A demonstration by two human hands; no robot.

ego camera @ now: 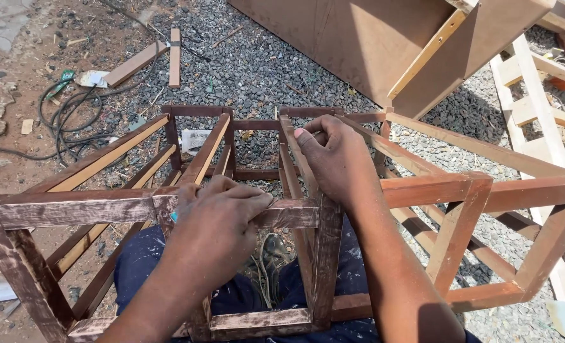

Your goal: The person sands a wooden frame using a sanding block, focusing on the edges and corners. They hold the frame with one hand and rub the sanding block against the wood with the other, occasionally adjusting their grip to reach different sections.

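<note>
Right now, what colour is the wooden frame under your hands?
Reddish-brown stain, patchy, with pale bare wood showing on the frame; the head view shows it best.

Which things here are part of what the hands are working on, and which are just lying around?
In hand:
- brown wooden frame
- left hand on its front rail
- right hand gripping an upper rail

Lying about:
- black cable
- loose wood offcuts
- brown board panel
- pale wooden ladder frame

Wooden frame [422,190]: open lattice of square-section bars, stained reddish brown, the stain patchy and pale-smeared on the near rails. It spans the frame's lower half from left edge to right edge, resting over gravel and across the person's lap. Long rails run away toward upper centre; uprights and cross bars form box-shaped bays. Something small and blue shows at the near rail, too hidden to identify.
</note>
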